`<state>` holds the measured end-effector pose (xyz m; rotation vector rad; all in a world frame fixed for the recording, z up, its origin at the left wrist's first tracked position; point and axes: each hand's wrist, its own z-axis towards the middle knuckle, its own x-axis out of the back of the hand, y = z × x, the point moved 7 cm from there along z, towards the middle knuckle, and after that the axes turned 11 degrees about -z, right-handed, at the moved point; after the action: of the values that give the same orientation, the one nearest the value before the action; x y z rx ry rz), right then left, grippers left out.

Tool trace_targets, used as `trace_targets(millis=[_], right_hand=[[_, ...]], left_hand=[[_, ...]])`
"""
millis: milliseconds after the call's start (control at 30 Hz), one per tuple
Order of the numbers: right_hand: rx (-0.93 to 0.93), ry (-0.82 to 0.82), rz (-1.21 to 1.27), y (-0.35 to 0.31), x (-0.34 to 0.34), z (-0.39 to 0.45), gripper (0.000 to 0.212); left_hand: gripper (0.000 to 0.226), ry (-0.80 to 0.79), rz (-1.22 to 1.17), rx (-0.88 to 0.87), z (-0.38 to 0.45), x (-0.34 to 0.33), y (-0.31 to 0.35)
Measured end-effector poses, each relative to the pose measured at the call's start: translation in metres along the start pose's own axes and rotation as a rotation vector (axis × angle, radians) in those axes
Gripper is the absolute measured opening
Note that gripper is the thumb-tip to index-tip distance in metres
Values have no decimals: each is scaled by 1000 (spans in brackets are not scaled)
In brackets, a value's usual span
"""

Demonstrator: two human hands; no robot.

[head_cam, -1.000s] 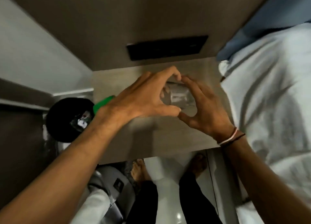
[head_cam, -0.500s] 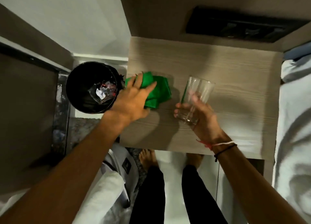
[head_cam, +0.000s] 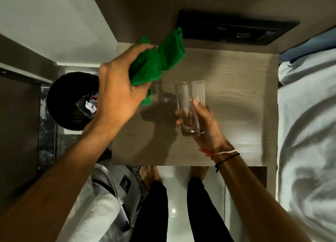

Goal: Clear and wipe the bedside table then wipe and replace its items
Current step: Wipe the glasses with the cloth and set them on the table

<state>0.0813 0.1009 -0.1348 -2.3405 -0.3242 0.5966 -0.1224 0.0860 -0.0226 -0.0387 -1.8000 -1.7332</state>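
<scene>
The bedside table [head_cam: 236, 114] is a pale wood-grain top seen from above. My left hand [head_cam: 118, 89] is raised over its left part, closed around a bunched green cloth [head_cam: 160, 60] that hangs clear of the surface. My right hand [head_cam: 203, 127] grips a clear empty drinking glass [head_cam: 190, 103] by its lower half, holding it upright and slightly tilted over the table's middle. Cloth and glass are apart.
A black waste bin [head_cam: 69, 100] with crumpled rubbish stands left of the table. A bed with white sheets [head_cam: 309, 132] borders the right side. A dark switch panel [head_cam: 234, 29] sits on the wall behind. My feet [head_cam: 149, 174] and a grey bag [head_cam: 116, 190] are on the floor below.
My left hand let go of the glass, reached the green cloth at the table's left edge and lifted it up. My right hand kept the glass, held out over the table.
</scene>
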Motion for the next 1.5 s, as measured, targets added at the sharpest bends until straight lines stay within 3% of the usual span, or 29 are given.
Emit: trace_targets(millis=[133,267,333,433,500,667,733,833,967,1000,1067,1233,1367,1500], right_hand=[[-49,-49,275,-7,-13,-3,75],[3,26,422,-13,3,-4,56],[33,-27,486,-16,11,-8,45],[18,-55,452,-13,29,-16,60],[12,-77,426,-9,32,-17,69],[-22,-20,404,-3,23,-16,85],[-24,-23,393,-6,12,-14,88],[53,22,445,-9,20,-10,80],[-19,-47,594,-5,35,-18,42],[-28,-55,572,-4,37,-19,40],[6,-103,506,-9,31,-20,54],[-8,-94,496,-3,15,-10,83],[-16,-60,584,-12,7,-12,66],[-38,32,687,-4,28,-22,47]], left_hand=[[72,-166,9,-21,-8,-48,33],[80,-282,79,-49,-28,-76,31],[82,-373,65,-93,-45,-77,31],[76,-513,67,-79,-66,-70,25],[69,-469,24,-21,-63,-59,23],[60,-114,-53,-49,-30,-59,37],[65,-176,-23,-43,-24,-80,41],[74,-395,55,-85,-36,-104,44],[73,-606,51,-189,-54,-98,48],[70,-633,12,-190,-54,-92,48],[68,-607,-61,-156,-44,-76,49],[67,-278,-57,-51,-4,-68,50],[80,-361,-2,29,-6,-106,56],[83,-524,7,-44,-19,-114,65]])
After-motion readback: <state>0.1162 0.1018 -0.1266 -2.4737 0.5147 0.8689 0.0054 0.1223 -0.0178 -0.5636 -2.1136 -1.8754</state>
